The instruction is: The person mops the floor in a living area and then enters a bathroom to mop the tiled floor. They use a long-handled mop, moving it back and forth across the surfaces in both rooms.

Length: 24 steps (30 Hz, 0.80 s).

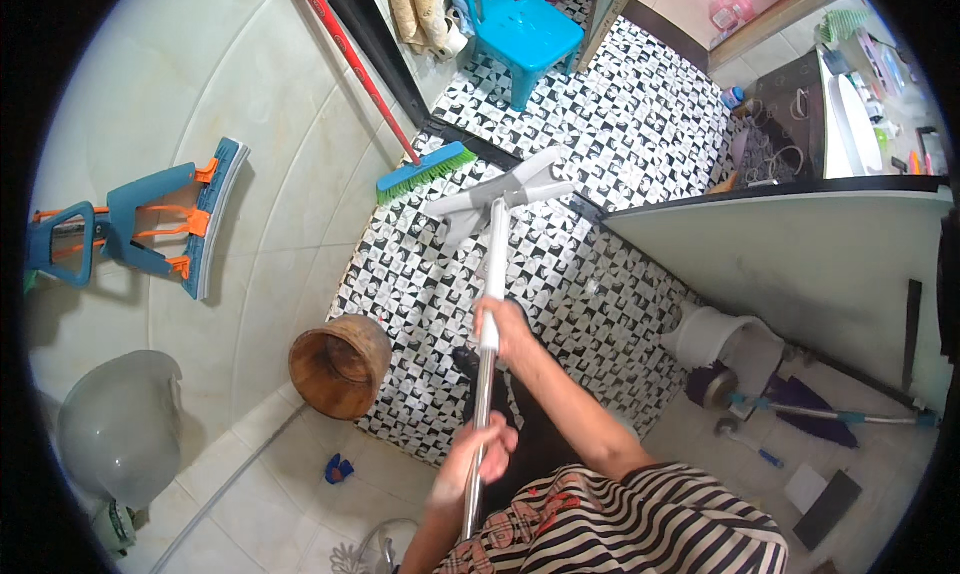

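A long metal pole (486, 382) with a white upper sleeve runs up the middle of the view. Its far end carries a grey-and-white head (501, 193) with splayed arms, somewhat blurred, over the black-and-white patterned floor (555, 289). My right hand (504, 328) is closed around the white sleeve near its lower end. Lower down, my left hand (480, 450) is wrapped around the bare metal part, slightly blurred. Beyond the head, to the left, a blue push broom (424, 170) with green bristles and a red handle leans by the wall.
A brown wooden bucket (341, 364) stands left of my legs. A blue-and-orange sponge mop (202, 221) is at the left wall. A turquoise plastic chair (529, 33) is beyond the dark threshold. A white bucket (724, 341) and a purple-headed mop (817, 410) lie right, below a glass panel (795, 251).
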Available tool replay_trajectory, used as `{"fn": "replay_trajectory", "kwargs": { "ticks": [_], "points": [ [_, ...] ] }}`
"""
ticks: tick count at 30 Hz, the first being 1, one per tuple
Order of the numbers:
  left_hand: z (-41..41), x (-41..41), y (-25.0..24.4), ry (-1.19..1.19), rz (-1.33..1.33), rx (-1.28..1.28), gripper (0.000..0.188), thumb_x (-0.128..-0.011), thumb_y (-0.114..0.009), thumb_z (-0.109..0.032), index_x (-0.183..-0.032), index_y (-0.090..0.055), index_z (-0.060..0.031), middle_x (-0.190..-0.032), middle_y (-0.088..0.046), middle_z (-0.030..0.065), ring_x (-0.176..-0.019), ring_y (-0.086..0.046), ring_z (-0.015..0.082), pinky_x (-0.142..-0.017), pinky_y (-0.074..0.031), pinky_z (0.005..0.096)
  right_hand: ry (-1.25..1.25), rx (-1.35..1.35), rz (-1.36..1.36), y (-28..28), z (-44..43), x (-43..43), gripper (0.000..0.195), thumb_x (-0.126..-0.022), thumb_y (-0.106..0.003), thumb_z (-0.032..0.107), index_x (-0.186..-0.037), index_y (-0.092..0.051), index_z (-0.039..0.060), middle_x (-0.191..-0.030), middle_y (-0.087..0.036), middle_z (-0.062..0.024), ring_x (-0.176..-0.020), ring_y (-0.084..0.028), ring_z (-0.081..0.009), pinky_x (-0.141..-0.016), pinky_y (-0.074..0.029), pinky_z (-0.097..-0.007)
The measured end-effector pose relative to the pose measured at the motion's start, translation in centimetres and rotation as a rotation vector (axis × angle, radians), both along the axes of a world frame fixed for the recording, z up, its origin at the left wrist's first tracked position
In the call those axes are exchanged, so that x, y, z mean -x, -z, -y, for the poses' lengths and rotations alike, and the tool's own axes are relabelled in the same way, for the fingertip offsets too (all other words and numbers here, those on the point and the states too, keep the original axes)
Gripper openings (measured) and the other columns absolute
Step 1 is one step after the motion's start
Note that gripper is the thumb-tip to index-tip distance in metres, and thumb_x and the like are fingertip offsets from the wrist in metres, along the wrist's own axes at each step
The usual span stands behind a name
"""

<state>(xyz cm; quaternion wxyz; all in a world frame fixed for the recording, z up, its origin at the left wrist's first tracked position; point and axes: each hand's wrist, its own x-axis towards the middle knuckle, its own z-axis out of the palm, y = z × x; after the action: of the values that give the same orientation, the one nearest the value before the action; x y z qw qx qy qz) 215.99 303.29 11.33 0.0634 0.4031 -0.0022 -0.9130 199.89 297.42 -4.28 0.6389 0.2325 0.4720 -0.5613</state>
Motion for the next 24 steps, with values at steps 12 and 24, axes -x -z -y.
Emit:
{"fn": "replay_trajectory", "kwargs": {
  "ticks": [12,24],
  "points": [
    [-1.6,-3.0,-8.8,0.315,0.347,-0.068,0.025,-0.082,-0.051,-0.019,-0.099,-0.047,-0.0016,-0.081,-0.057,0.0079,-0.058,-0.053,0.0074,-0.053,-0.043,0.0167,0.03,-0.089,-0.091,4.8,1.5,8.2,0.016,-0.074,-0.055,0.004,-0.082,-0.043,-0.0008,-0.053,-0.046,-0.005,-0.038,-0.046,-0.0149,-0.033,-0.041,-0.027],
    [-0.3,0.8,-0.1,0.201,0.133,0.051,0.024,-0.087,-0.05,-0.023,-0.099,-0.046,-0.0026,-0.075,-0.057,0.0153,-0.033,-0.037,0.0084,-0.033,-0.03,0.02,-0.017,0.023,0.004,-7.1,-4.1,-1.3,0.017,-0.074,-0.058,0.005,-0.082,-0.043,0.0023,-0.06,-0.047,-0.0039,-0.047,-0.048,-0.0122,-0.039,-0.043,-0.0257]
  ]
}}
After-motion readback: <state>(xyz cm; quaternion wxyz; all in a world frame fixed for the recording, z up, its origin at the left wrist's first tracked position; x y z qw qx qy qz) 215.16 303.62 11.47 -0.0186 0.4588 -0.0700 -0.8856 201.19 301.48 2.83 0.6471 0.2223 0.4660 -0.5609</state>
